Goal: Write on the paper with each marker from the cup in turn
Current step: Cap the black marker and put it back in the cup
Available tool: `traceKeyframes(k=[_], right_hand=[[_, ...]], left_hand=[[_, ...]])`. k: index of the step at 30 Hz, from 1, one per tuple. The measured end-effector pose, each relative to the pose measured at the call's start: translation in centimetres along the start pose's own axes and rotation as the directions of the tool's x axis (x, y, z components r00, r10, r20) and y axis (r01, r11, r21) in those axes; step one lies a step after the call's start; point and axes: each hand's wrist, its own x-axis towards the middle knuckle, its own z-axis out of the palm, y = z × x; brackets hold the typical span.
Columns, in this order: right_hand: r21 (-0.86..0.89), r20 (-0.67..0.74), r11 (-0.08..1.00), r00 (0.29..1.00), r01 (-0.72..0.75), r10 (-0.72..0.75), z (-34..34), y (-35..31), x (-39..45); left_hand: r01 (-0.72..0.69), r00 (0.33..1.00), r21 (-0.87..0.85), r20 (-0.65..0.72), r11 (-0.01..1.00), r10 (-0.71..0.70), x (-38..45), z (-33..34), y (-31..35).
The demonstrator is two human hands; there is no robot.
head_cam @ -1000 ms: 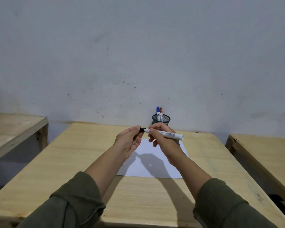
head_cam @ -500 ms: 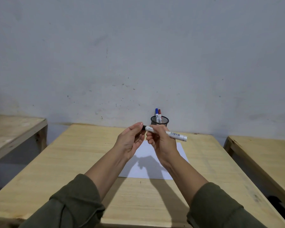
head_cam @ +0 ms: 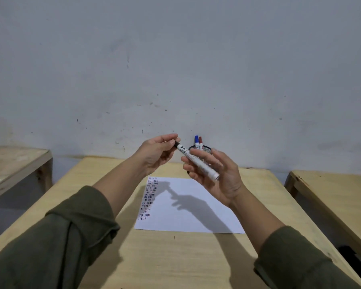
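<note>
Your left hand (head_cam: 156,153) is raised above the far end of the wooden counter (head_cam: 175,257), its fingers (head_cam: 169,138) pinched narrow on the black cap end of the marker (head_cam: 196,161). That marker is a white barrel with black printing near the cap and a barcode-like strip further down; it slants from the upper left down to the lower right, held in the air above the paper (head_cam: 192,207), not touching it. Below, the white sheet lies flat on the counter, with a column of short dark and reddish strokes running down its left edge and the shadow of your hands across its middle. Your right hand (head_cam: 219,176) is turned palm toward you with its fingers (head_cam: 198,155) spread fairly wide; the marker's barrel lies across them, and its blunt white end sits over the palm. Just behind that hand, the black mesh cup (head_cam: 205,148) stands near the wall, partly hidden, holding a blue-capped marker (head_cam: 196,141) and a red-capped marker (head_cam: 200,142) upright side by side.
</note>
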Motion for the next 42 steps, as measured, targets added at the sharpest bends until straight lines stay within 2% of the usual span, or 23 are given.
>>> traceKeyframes(k=[6,11,14,18,22,27,31,42], right_hand=[[-0.366,-0.073,0.931,0.997,-0.012,-0.016,-0.8,0.2,3.4],[-0.503,-0.127,0.863,0.985,0.042,-0.121,-3.1,-0.9,6.8],[-0.669,-0.158,0.739,0.957,0.079,-0.246,-4.4,-2.8,9.1],[-0.839,-0.186,0.540,0.901,0.061,-0.391,-6.3,-4.8,12.3],[-0.893,-0.215,0.449,0.861,0.017,-0.461,-8.0,-5.2,14.4],[-0.946,-0.209,0.316,0.885,-0.075,-0.417,-9.6,-3.6,15.5],[-0.967,-0.206,0.220,0.901,-0.127,-0.383,-10.5,-2.7,15.9],[-0.970,-0.224,0.162,0.930,-0.183,-0.292,-11.6,-1.4,16.6]], left_hand=[[-0.022,1.000,0.088,0.011,0.996,0.021,3.3,1.7,0.0],[-0.057,0.992,0.243,-0.093,0.968,0.082,6.9,2.2,-1.7],[-0.039,0.974,0.478,-0.177,0.877,0.140,9.0,1.9,-3.5],[-0.030,0.976,0.649,-0.146,0.760,0.162,10.9,2.3,-5.4],[-0.032,0.981,0.755,-0.103,0.655,0.166,12.3,2.9,-6.9],[-0.059,0.983,0.822,-0.050,0.566,0.175,13.1,2.9,-7.9],[-0.064,0.982,0.825,-0.048,0.561,0.183,13.4,2.4,-8.3],[-0.062,0.982,0.803,-0.056,0.592,0.178,13.6,2.4,-8.8]])
